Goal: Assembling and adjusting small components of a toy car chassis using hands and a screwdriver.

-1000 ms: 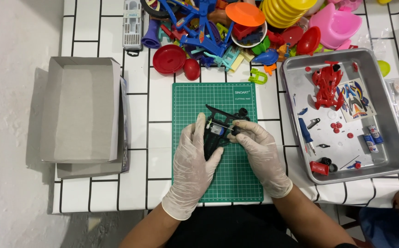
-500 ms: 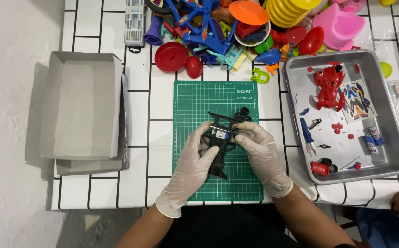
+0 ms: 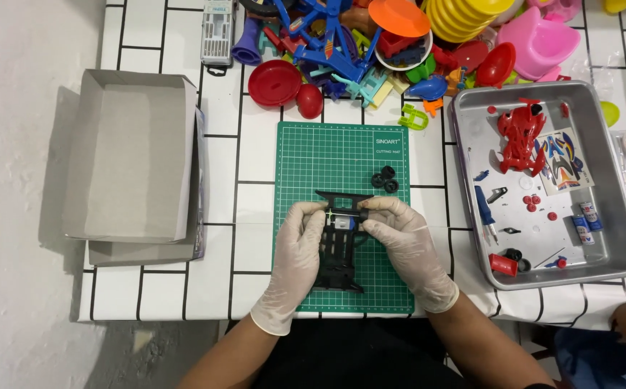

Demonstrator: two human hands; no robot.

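Head view here — we're looking down at the green cutting mat (image 3: 342, 155), and everything's hanging around it. Our left hand (image 3: 295, 248) and right hand (image 3: 403, 241), both gloved, are pinching the black toy car chassis (image 3: 340, 248) from either side, fingers closed snug on it, holding it just above the mat's lower half. Two small black wheels (image 3: 385, 179) are sitting on the mat just above our right hand. Right of the mat, a metal tray (image 3: 619, 238) is holding a red car body (image 3: 518, 133) and small parts. Left of the mat we're seeing an open grey cardboard box (image 3: 132, 155) — and beyond its top edge, a pile of colourful plastic toys (image 3: 370, 47).
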